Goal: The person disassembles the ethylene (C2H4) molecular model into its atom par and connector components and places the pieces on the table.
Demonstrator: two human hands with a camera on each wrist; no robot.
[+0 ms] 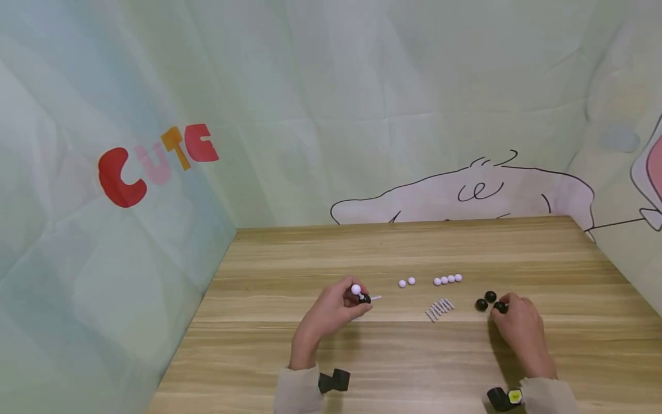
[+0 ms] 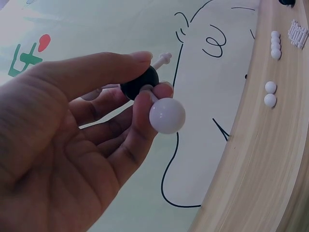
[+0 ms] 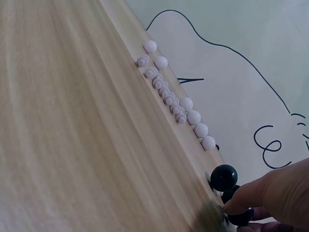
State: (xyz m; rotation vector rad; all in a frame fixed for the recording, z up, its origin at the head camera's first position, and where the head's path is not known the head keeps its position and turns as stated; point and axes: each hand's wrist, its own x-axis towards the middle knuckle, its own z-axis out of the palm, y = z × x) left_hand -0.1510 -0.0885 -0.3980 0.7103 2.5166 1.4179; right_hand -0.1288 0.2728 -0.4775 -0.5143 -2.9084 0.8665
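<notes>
My left hand point(image 1: 331, 309) pinches a black ball point(image 2: 136, 86) between thumb and fingertips, raised over the table. A white ball point(image 2: 167, 116) is joined to it by a short peg, and a pale connector peg point(image 2: 163, 60) sticks out of another side. Behind the fingers, a further pale piece point(image 2: 91, 94) is partly hidden. At the right, my right hand point(image 1: 523, 326) grips a black ball point(image 3: 240, 217) at the tabletop with thumb and fingers, which cover part of it. Two more black balls, one of them this nearer ball point(image 1: 481, 305), lie just left of that hand.
On the wooden table point(image 1: 393, 368), several pale connector pegs point(image 1: 439, 310) lie side by side between the hands. Behind them sit a row of several white balls point(image 1: 447, 280) and a separate pair of white balls point(image 1: 407, 282). A printed cloth backdrop point(image 1: 320, 115) stands behind the table.
</notes>
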